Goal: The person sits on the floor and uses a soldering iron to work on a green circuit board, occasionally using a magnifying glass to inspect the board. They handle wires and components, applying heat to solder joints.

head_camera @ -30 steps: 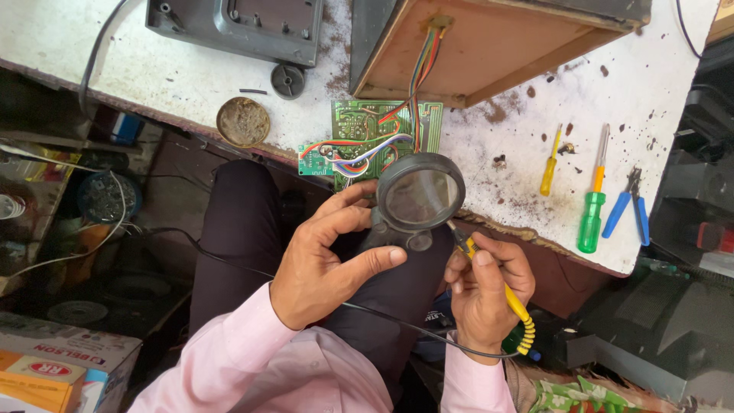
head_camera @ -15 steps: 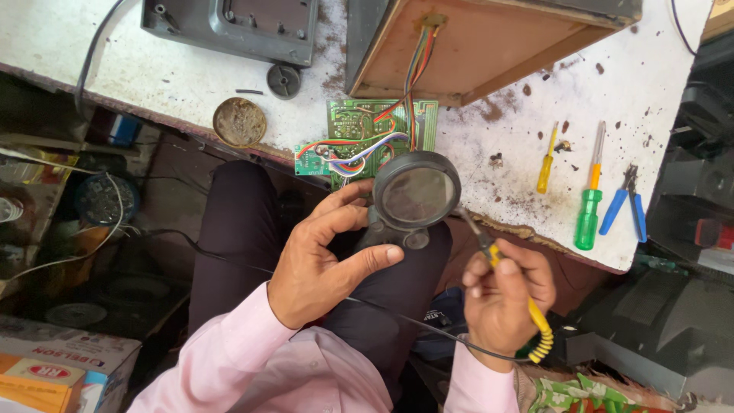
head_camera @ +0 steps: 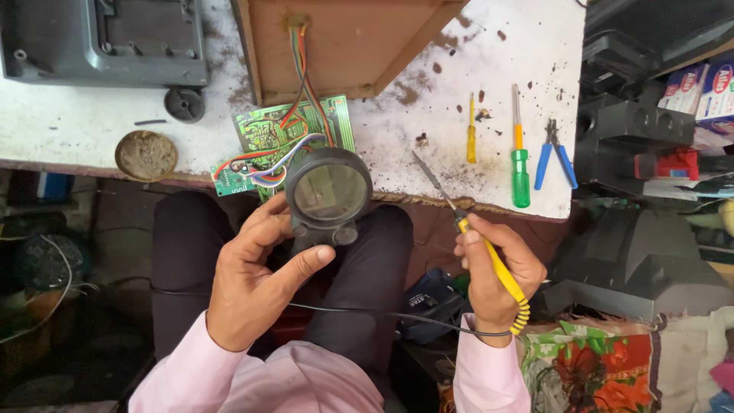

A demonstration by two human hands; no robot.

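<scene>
Seen from above: a white desk (head_camera: 474, 46) with a worn, stained top, speckled with brown chips and dust. Lit evenly and brightly across the top; much darker below its edge. Along the far side, a grey metal casing (head_camera: 99, 38) and an open brown wooden box (head_camera: 336, 38). Off to the right, stacked dark grey plastic housings (head_camera: 634, 122) and coloured cartons (head_camera: 703, 88). Lower right, a floral printed bag (head_camera: 589, 367). On the left, under the desk, a shadowed floor (head_camera: 46, 306) cluttered with loose cables.
</scene>
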